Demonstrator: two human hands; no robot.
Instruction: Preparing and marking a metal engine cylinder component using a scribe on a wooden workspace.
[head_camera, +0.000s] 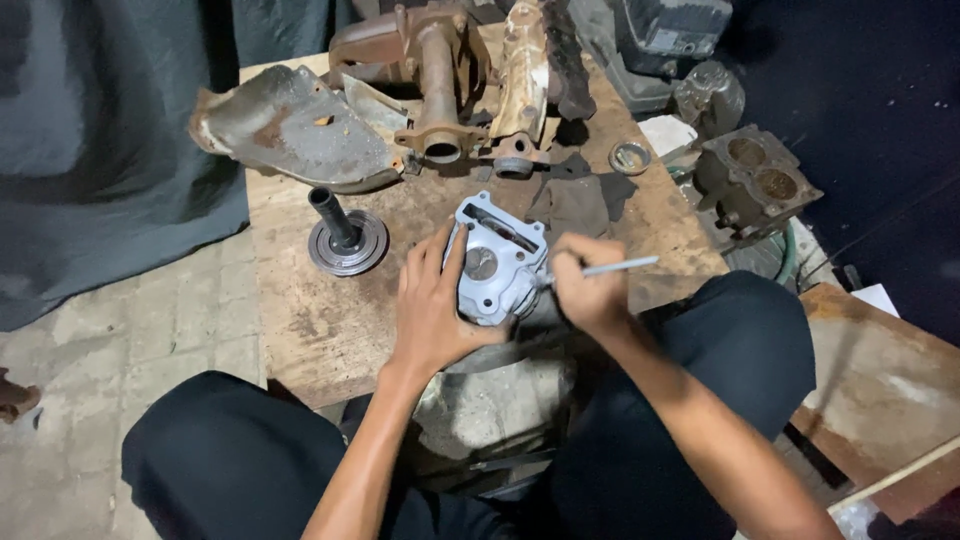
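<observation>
Here, the wooden desk (300, 330) is crowded along its upper edge: a rusty sheet-metal cover (290, 125) at upper left, rusted pipe castings (440, 80) at top centre, a small metal ring (631, 157) to their right, and a dark flanged shaft (345, 240) standing upright left of centre. A dark engine block (755, 180) sits off the desk's right edge. In mid-frame the pale grey cylinder head (495, 260) rests tilted near the desk's lower edge. The left hand (430, 310) wraps its left side, fingers curled and thumb up against its face. The right hand (590, 290) is closed around a thin metal tool (610, 268), whose tip seems to meet the head's right side, though the contact is hard to see. Bare wood lies open at lower left of the desk; the person's dark-clad knees close in below.
</observation>
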